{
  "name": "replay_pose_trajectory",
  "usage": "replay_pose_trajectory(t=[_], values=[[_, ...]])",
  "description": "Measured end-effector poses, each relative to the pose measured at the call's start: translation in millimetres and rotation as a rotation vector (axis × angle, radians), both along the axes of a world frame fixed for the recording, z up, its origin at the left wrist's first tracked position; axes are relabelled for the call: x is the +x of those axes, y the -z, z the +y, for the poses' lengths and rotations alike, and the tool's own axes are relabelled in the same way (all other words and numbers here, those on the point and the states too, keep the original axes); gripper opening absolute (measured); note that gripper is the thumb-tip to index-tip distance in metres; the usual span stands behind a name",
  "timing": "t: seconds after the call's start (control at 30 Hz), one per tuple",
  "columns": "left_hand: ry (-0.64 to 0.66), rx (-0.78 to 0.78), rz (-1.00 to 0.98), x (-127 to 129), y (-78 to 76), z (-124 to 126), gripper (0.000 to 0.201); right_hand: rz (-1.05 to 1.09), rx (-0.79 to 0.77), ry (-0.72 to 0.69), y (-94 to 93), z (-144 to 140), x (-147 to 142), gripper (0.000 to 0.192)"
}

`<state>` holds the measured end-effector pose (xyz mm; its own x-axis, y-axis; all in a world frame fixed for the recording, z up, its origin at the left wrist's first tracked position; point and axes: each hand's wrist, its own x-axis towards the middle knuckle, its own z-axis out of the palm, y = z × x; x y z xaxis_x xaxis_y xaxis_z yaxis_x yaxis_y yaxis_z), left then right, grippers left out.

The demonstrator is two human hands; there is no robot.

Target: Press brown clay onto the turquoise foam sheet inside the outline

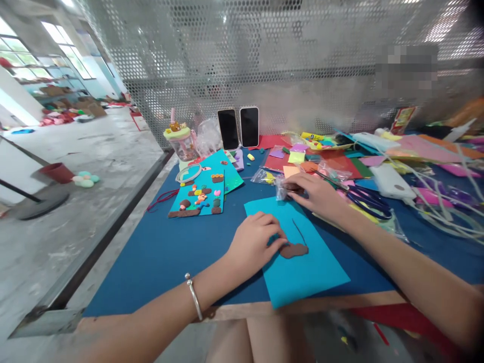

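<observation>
A sheet of bright blue paper (298, 282) lies at a slant by the table's front edge. On it sits a flattened, rounded piece of brown modelling clay (297, 250), with a thin dark line running up from it. My left hand (259, 237) is curled over the paper's left side, thumb and fingertips closed at the clay's left end. At the paper's far edge, my right hand (312, 194) grips a small clear plastic bag (281, 191); something brown shows under its fingers. Left of my hands lies a blue card (212, 189) decorated with small coloured clay figures.
Dark-blue scissors (366, 200) lie right of my right hand, among coloured clay packets and white cables (461, 222). Two phones (249, 127) lean on the perforated metal panel (313, 60). A lidded cup (183, 143) and a tape roll (189, 173) stand at the left.
</observation>
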<state>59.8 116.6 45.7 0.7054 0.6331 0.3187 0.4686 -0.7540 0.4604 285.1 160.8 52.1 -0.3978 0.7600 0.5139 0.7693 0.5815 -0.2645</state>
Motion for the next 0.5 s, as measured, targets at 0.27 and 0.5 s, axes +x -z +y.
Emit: replay_pose_trajectory(t=[0.27,0.5], values=[[-0.142,-0.109,-0.013,9.7,3.1,-2.5,0.007,-0.057,0.149,0.048,7.8,-27.6,27.7,0.027],[-0.106,-0.108,0.008,24.7,1.6,-3.6,0.012,0.011,0.146,-0.112,6.7,-43.7,16.7,0.024]])
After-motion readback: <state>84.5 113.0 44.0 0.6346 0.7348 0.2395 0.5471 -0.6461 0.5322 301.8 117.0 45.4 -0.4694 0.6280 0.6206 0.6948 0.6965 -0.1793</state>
